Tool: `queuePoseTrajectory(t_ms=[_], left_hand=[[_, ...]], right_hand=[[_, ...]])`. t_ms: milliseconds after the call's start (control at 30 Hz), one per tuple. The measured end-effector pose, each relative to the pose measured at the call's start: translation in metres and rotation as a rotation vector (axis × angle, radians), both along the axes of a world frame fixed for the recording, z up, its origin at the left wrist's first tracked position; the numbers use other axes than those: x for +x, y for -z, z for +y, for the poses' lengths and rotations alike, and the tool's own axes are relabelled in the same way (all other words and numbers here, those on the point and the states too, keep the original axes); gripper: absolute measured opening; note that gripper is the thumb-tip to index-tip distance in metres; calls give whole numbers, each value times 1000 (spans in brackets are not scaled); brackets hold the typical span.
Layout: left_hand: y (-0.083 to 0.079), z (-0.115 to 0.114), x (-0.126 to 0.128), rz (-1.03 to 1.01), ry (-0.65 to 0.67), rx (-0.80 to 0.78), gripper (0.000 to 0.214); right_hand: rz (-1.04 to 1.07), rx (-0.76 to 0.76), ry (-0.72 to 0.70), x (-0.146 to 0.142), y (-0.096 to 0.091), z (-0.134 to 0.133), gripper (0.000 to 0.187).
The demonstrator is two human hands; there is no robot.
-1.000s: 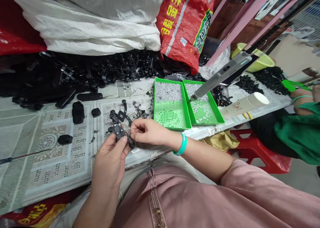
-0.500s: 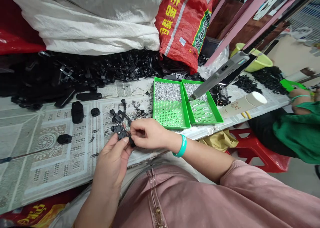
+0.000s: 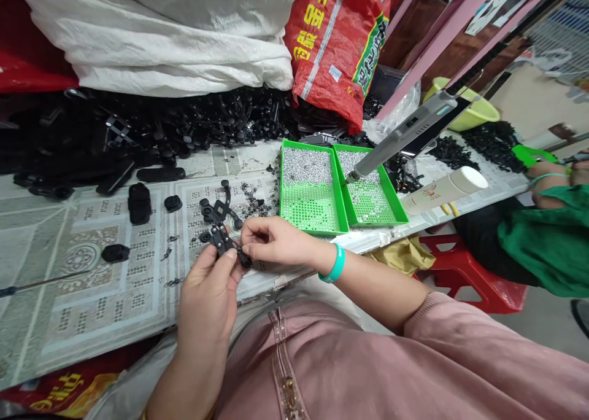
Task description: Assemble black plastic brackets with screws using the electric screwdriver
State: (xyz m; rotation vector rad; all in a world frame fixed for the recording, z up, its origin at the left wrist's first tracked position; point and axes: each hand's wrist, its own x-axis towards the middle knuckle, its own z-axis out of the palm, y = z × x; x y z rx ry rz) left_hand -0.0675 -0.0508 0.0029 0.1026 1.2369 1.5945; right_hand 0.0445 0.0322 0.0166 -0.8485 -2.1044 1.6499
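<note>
Where the counter's [image 3: 92,297] near edge runs, a black plastic part [image 3: 224,243] is pinched in the grip of the left hand [image 3: 208,297], fingers closed on its lower end. Its right end is nipped by the closed fingertips of the right hand [image 3: 271,242]. Loose black parts [image 3: 221,210] lie just behind. Two green trays [image 3: 341,194] of small screws sit toward the right edge, a grey screwdriver [image 3: 400,139] propped in one. A black parts heap [image 3: 151,128] lines the far edge.

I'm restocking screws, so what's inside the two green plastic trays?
Both green plastic trays hold small silvery screws, heaped at their far ends. A grey electric screwdriver covers part of the right one.
</note>
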Motion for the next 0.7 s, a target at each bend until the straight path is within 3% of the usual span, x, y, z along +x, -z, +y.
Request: queuePoseTrajectory(t_ms=[67,233,400,600,700], left_hand=[[0,-1,1,45,3,17,22],[0,-1,1,31,2,6,21],[-1,-2,-2,-3,20,18,22],[1,-3,-3,3,64,35,28],[2,-2,-3,7,65,37,30]], right_hand=[[-6,-6,12,0,-1,-1,8],[-42,199,18,0,-4,-3,8],[-17,221,31,2,-2,-1,9],[-30,415,-25,0,-6,3,8],[-55,408,-62,-1,-9,6,7]])
